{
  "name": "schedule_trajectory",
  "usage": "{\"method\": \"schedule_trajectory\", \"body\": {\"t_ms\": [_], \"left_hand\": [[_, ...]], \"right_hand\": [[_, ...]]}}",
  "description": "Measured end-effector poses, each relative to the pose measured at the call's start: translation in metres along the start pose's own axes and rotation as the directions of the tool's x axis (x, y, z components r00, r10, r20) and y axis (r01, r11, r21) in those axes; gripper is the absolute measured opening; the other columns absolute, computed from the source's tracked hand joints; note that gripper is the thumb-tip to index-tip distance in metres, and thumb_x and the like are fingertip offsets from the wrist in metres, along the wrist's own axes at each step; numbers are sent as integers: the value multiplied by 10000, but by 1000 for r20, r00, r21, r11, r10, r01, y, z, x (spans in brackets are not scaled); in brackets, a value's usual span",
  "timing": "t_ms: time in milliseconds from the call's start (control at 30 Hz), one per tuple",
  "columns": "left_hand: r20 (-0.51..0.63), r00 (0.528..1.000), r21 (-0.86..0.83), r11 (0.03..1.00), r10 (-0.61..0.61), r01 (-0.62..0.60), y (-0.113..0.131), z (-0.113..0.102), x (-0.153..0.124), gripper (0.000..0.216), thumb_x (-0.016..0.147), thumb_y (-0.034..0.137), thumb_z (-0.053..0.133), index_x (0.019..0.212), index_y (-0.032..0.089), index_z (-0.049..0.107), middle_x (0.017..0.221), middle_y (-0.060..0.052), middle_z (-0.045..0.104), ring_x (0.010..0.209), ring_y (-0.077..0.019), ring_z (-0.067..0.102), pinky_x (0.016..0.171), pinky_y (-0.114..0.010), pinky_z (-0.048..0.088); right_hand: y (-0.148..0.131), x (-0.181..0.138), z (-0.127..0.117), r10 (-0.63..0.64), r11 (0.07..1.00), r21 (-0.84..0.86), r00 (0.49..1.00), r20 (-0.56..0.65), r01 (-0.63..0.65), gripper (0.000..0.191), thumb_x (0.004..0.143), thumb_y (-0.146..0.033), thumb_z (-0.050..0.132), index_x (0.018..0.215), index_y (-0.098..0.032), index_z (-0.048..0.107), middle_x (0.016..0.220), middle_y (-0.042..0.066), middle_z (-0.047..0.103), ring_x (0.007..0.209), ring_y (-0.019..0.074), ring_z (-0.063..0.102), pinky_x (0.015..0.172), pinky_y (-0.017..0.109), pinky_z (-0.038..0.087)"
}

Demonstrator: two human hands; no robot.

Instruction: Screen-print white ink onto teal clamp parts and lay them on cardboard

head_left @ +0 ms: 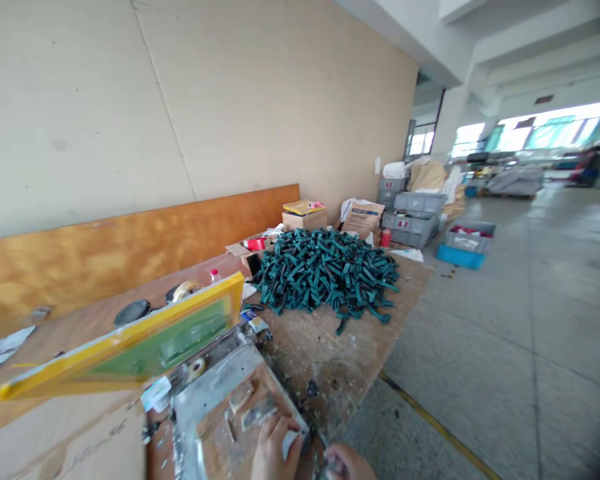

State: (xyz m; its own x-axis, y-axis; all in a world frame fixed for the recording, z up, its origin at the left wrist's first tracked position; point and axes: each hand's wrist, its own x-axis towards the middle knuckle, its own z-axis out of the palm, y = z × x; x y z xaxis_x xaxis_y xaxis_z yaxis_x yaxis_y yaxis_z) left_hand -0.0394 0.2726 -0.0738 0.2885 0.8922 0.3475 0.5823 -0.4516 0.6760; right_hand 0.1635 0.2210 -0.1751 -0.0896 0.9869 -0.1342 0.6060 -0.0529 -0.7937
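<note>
My left hand (275,448) is over a flat plate (193,403) at the bottom of the view, its fingers bent down at a brown board (219,430) lying on the plate. Between thumb and fingers shows a pale patch I cannot name. Small flat pieces and a greyish patch sit on the board beside the fingertips. My right hand (349,463), partly cut off by the lower edge, is curled closed near the table edge; what it grips is blurred. Left of the plate, a yellow-framed screen (170,340) with a green mesh stands tilted up.
A large heap of dark green curved strips (325,270) covers the table's far part. Cardboard (100,440) lies at lower left. A tape roll (197,368) is beside the screen. Grey crates (413,227) and a blue bin (460,257) stand on the floor beyond.
</note>
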Motion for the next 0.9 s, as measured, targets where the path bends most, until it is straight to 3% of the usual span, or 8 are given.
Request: {"method": "schedule_trajectory", "body": {"t_ms": [100,200,300,433,567,667,800,900], "left_hand": [[117,986,-50,991,-114,121,22,39,53,166,766,217,552,851,221,694,959,-75,703,960,-218,645,872,-323,500],[202,946,-61,961,-254,271,45,75,109,253,758,179,525,964,182,671,1032,-87,687,1031,-213,614,937,-323,459],[256,928,-39,957,-269,288,62,113,166,342,779,173,512,1101,170,626,1146,-90,659,1119,-198,577,992,-309,427],[306,945,117,989,-118,86,74,168,236,381,819,210,513,1192,182,585,1232,-105,618,1166,-218,544,1019,-352,425],[396,917,192,972,51,-137,95,218,297,451,838,353,544,1260,193,551,1362,-121,518,1257,-266,453,1066,-414,390],[437,893,213,951,111,-223,114,252,335,506,818,423,578,1266,190,539,1415,-123,456,1315,-289,380,1107,-427,342],[474,863,292,894,174,-340,132,301,375,576,797,454,601,1277,148,517,1427,-161,424,1364,-318,305,1139,-497,260],[536,828,366,838,166,-405,137,334,399,597,787,474,608,1266,127,528,1406,-177,444,1364,-319,302,1143,-509,221]], "right_hand": [[21,40,-42,-43,998,47,998,-53,45,319,705,-262,530,1000,-225,645,952,51,690,841,185,630,782,263,461],[27,75,-100,-33,996,74,992,-120,42,333,743,-345,513,1011,-196,646,932,82,694,860,216,636,807,310,467],[32,107,-164,2,996,91,983,-183,15,352,770,-417,503,1001,-199,655,964,90,698,903,241,638,838,352,468],[60,149,-237,76,990,139,918,-388,-23,399,755,-507,510,974,-208,660,995,100,694,927,261,637,874,392,472],[110,187,-299,205,976,179,783,-587,-121,420,739,-541,513,964,-214,651,1005,95,683,942,265,633,895,404,478],[149,217,-345,227,974,138,719,-656,-181,453,728,-530,506,987,-183,642,1057,125,664,1020,285,602,962,428,432],[197,257,-395,245,966,103,710,-660,-237,568,716,-559,498,1075,-135,617,1169,169,616,1164,332,513,1039,477,339],[227,284,-416,217,964,13,756,-617,-266,651,719,-590,485,1118,-88,601,1201,206,596,1184,341,503,1038,466,339]]}}
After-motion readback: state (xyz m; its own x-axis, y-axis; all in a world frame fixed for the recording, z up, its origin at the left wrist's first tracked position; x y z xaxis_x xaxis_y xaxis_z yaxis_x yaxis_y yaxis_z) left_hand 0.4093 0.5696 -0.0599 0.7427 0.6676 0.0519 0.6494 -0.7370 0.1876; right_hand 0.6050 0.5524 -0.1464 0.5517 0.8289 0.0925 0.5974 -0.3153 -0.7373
